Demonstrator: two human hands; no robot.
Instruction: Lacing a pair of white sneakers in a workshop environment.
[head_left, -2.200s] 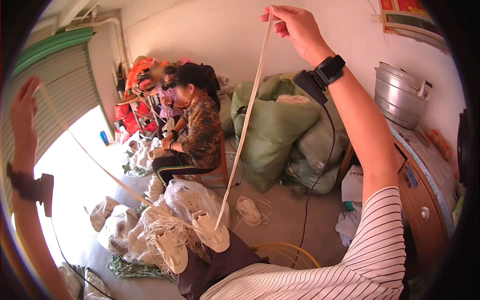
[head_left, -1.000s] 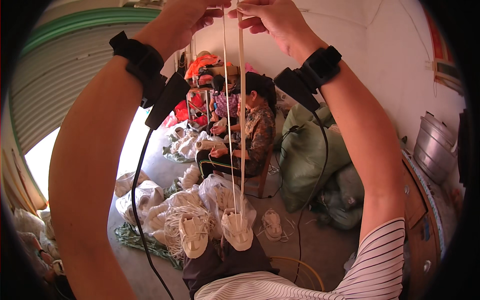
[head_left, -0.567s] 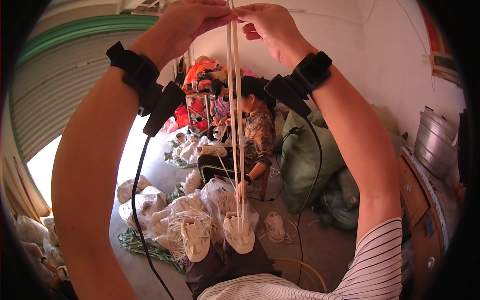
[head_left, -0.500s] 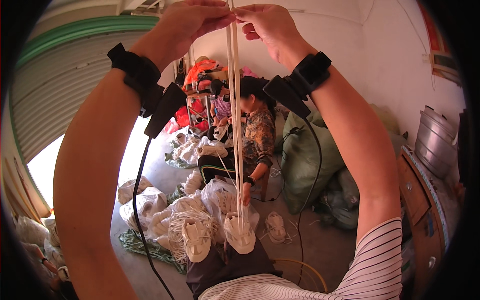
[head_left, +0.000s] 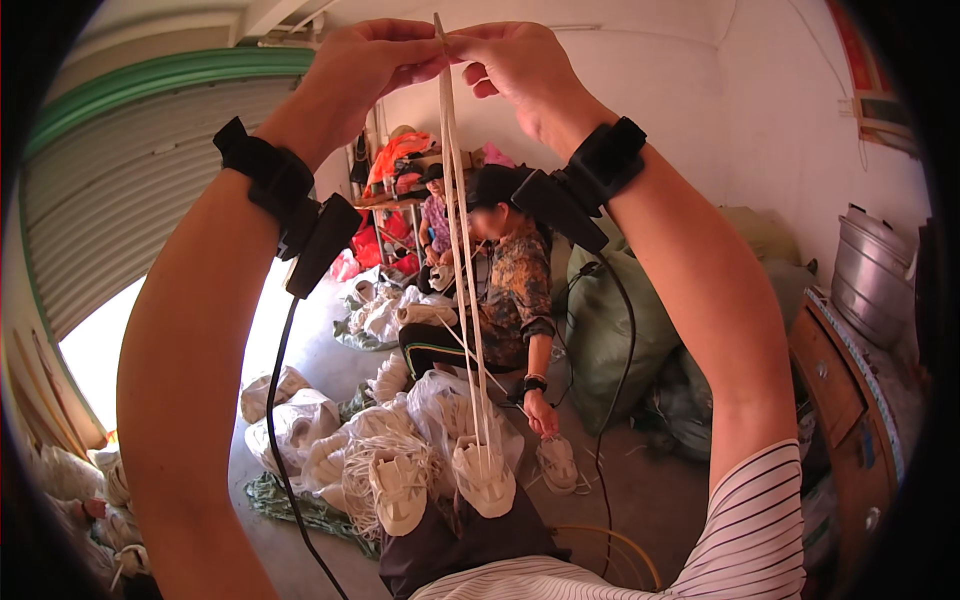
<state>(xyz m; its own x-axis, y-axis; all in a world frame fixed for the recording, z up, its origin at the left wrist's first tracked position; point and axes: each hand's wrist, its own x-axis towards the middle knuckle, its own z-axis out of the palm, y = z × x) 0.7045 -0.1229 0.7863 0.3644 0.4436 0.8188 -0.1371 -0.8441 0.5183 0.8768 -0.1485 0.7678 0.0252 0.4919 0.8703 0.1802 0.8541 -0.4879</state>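
Lace ends: the pale shoelace is pinched overhead between the left hand and the right hand, which are brought together, fingertips closed on it.
Lace run: strands are stretched straight down to the white shoe on the lap.
Hidden: the eyelets cannot be made out; the lace tips are covered by fingers.
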